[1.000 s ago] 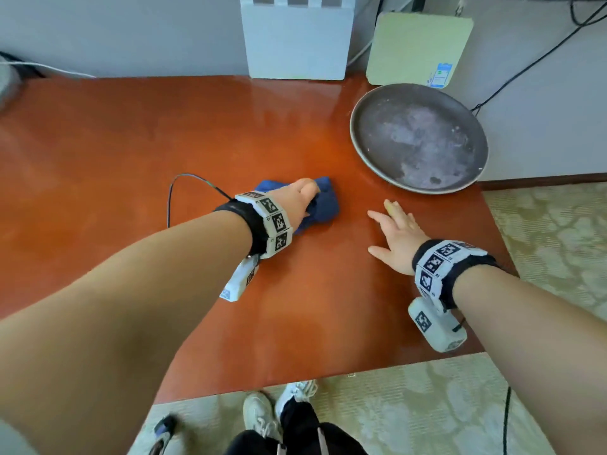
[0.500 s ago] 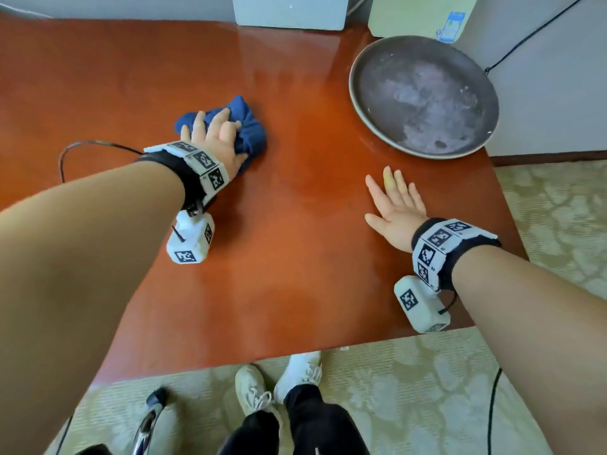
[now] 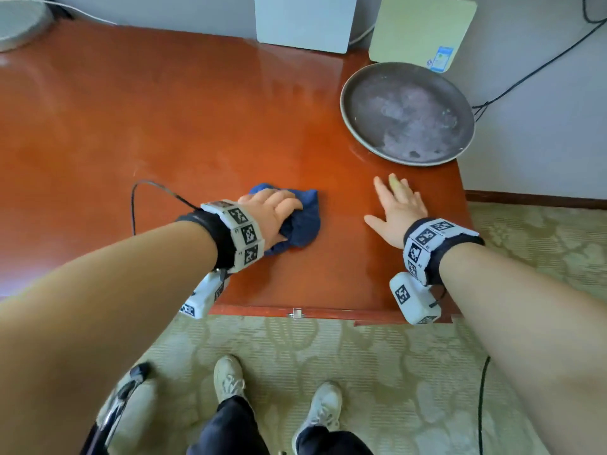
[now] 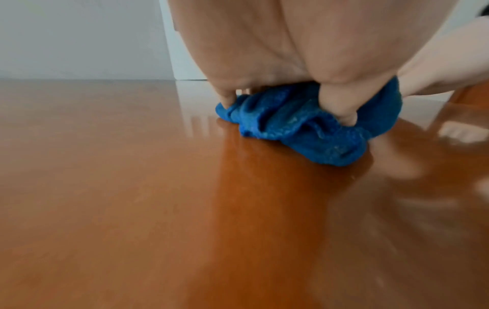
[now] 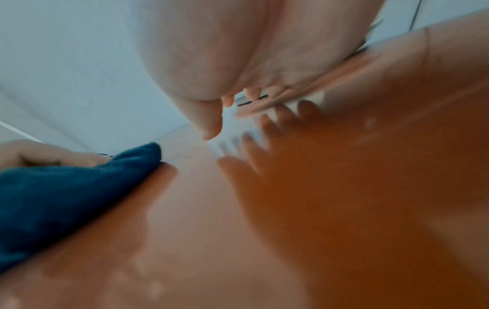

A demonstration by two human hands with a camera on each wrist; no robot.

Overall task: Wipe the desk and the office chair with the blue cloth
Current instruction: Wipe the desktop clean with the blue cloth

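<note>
A bunched blue cloth [image 3: 300,221] lies on the glossy red-brown desk [image 3: 164,126], near its front edge. My left hand [image 3: 272,215] grips the cloth from above; in the left wrist view the fingers [image 4: 341,104] dig into the cloth [image 4: 304,129]. My right hand [image 3: 397,208] rests flat on the desk with straight fingers, a short way right of the cloth. The right wrist view shows the cloth [image 5: 66,192] at its left and that hand [image 5: 211,117] over the desk. Part of a chair [image 3: 115,408] shows at the bottom left.
A round grey tray [image 3: 407,113] sits at the desk's back right corner. A white box [image 3: 302,21] and a pale green board [image 3: 420,31] lean on the wall behind. A black cable [image 3: 141,192] loops on the desk. My feet [image 3: 230,379] stand on patterned carpet.
My left hand slid the cloth left and away across the desk, then back right and nearer the front edge. The right hand stayed flat in place.
</note>
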